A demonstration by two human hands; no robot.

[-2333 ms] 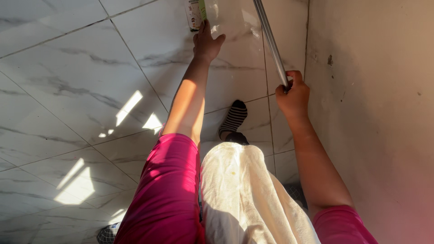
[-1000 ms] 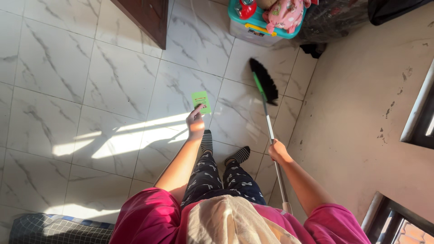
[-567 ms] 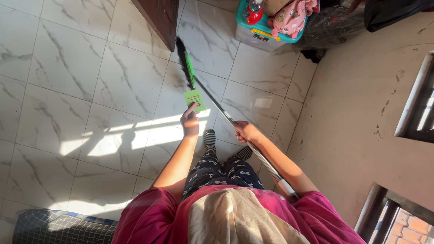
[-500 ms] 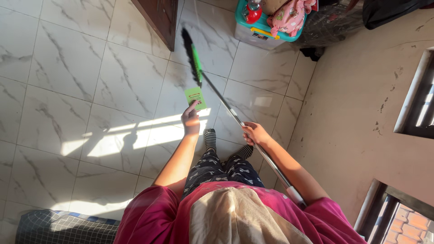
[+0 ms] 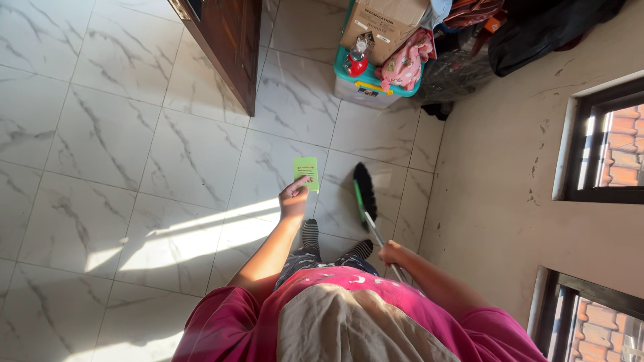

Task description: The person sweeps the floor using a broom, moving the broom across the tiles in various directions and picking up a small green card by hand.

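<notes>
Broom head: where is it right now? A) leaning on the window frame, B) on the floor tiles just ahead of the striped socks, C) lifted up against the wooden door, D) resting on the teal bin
B: the broom head sits low over the floor tiles just ahead of the socks, its handle gripped by the right hand; the left hand holds a green card.

green card (image 5: 306,173) held upright, broom (image 5: 364,195) tilted
</notes>
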